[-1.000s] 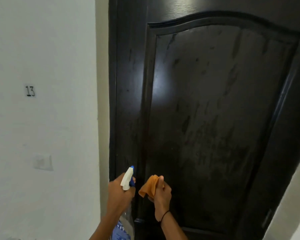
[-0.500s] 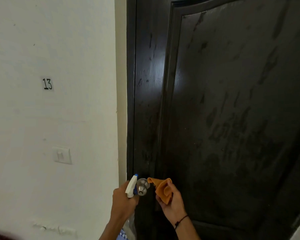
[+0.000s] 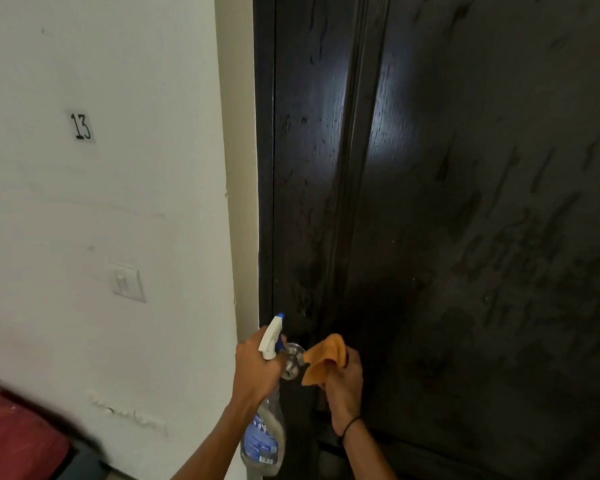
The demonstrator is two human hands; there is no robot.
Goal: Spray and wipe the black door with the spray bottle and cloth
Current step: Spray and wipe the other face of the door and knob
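Note:
The black door (image 3: pixel 465 202) fills the right side of the view, its panel streaked with wet marks. My left hand (image 3: pixel 255 370) grips the neck of a clear spray bottle (image 3: pixel 264 434) with a white and blue nozzle pointing up near the door's left edge. My right hand (image 3: pixel 343 379) holds a bunched orange cloth (image 3: pixel 323 362) just right of the silver door knob (image 3: pixel 293 358), which shows between the two hands. The cloth's left corner is at the knob; whether it touches is unclear.
A white wall (image 3: pixel 101 202) stands left of the door frame, bearing a "13" label (image 3: pixel 80 126) and a light switch (image 3: pixel 127 282). A red object (image 3: pixel 14 434) lies low at the bottom left corner.
The view has shifted down and left, bringing the door knob into sight. Both hands stay low by the knob, and the cloth has come beside it.

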